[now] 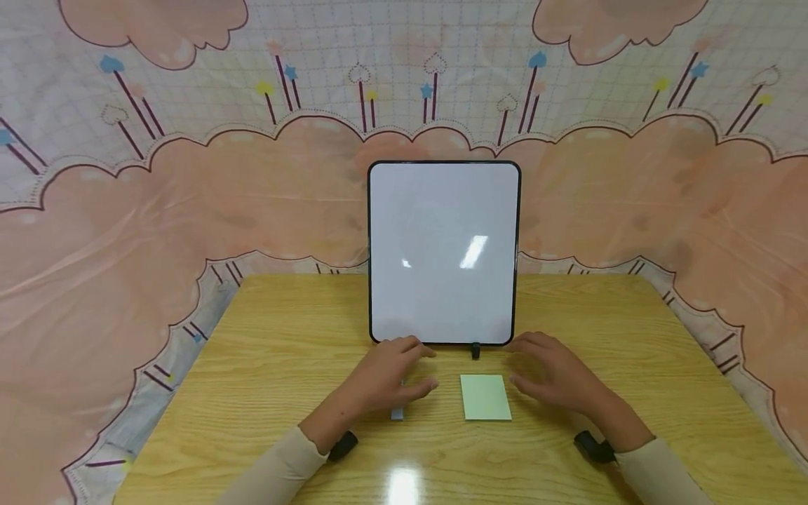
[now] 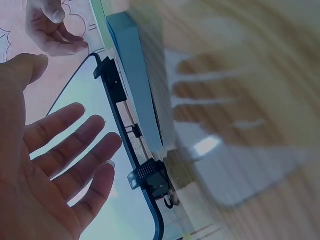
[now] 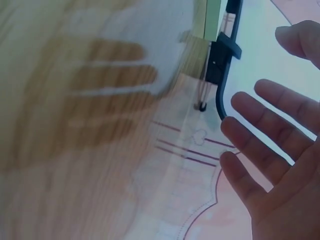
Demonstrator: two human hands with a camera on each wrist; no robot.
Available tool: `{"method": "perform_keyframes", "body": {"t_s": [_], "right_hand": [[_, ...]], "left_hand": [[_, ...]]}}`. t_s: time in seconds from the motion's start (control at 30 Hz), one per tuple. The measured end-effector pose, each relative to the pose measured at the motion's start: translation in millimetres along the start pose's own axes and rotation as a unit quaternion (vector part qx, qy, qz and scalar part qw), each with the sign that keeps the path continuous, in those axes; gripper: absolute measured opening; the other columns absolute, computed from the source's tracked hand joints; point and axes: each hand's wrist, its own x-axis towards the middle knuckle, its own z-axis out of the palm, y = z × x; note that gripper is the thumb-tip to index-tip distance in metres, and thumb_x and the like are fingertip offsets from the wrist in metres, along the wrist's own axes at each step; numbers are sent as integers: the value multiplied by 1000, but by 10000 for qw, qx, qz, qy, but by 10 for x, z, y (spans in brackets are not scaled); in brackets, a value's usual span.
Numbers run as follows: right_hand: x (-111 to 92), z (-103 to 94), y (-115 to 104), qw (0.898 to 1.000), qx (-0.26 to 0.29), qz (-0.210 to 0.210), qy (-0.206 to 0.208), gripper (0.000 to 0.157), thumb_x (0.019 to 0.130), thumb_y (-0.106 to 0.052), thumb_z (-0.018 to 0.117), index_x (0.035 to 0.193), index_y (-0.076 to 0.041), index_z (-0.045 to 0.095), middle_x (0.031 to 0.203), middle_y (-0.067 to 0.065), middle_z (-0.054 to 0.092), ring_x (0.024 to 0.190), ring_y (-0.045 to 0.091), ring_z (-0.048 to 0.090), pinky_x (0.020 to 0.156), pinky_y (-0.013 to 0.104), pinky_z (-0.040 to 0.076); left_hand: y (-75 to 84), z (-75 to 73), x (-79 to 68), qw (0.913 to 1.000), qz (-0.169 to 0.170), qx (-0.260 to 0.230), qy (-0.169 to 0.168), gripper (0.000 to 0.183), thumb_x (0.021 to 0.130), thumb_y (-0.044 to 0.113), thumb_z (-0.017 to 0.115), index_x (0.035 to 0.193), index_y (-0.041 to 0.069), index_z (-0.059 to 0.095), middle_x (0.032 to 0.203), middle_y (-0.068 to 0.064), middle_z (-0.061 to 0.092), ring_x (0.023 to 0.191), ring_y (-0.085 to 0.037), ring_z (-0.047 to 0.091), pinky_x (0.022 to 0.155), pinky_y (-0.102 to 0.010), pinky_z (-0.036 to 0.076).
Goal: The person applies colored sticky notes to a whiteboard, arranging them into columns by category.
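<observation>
My left hand (image 1: 388, 375) hovers over the table with fingers spread and relaxed, holding nothing. Partly hidden beneath it lies a narrow blue-grey bar (image 1: 397, 414), seen as a long block (image 2: 132, 75) in the left wrist view. On the other side, my right hand (image 1: 555, 375) is likewise loose-fingered and empty, just right of a pale green square pad (image 1: 485, 398). The pad's thick edge (image 3: 213, 20) shows in the right wrist view. Behind both hands stands a whiteboard (image 1: 443, 238) with a black rim, its lower edge near the fingertips.
A small black piece (image 1: 476, 351) sits at the whiteboard's bottom edge. Black clip-like supports (image 2: 152, 177) hold that edge in the left wrist view. The glossy wooden table (image 1: 278, 393) reflects the hands. A patterned cloth (image 1: 252, 182) hangs behind and around the table.
</observation>
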Motion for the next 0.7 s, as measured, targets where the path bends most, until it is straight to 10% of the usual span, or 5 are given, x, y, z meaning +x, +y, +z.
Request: {"method": "perform_keyframes", "body": {"t_s": [0.7], "right_hand": [[62, 57, -159, 9981, 88, -326, -509, 47, 88, -31, 89, 129, -12, 73, 130, -3, 66, 121, 19, 63, 99, 47, 57]], "left_hand": [[178, 82, 132, 9981, -125, -87, -599, 53, 104, 58, 60, 143, 22, 65, 136, 3, 66, 121, -19, 65, 104, -41, 54]]}}
